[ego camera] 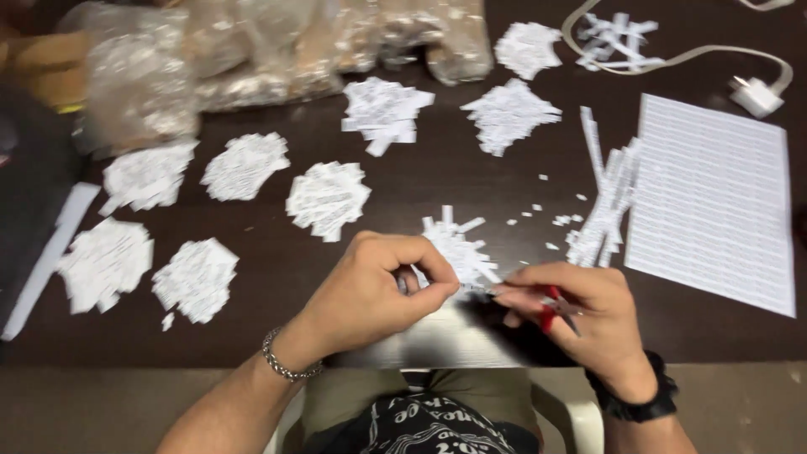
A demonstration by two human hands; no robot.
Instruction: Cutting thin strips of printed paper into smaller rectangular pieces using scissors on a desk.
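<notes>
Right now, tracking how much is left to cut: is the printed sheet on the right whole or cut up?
Whole: the printed sheet lies flat and uncut beside cut strips.

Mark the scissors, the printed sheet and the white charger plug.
scissors (pixel 556 304), head view, on the red handle in the right hand.
printed sheet (pixel 714 202), head view, middle of the page, on the table's right side.
white charger plug (pixel 756 95), head view, on the plug body at top right.

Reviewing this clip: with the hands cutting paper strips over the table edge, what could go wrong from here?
1. The left hand pinches the thin white paper strip right beside the small red-handled scissors in the right hand; a fingertip could get nicked.
2. The nearest pile of small white paper slips lies close to the dark brown table edge; a sleeve or wrist might scatter it.
</notes>
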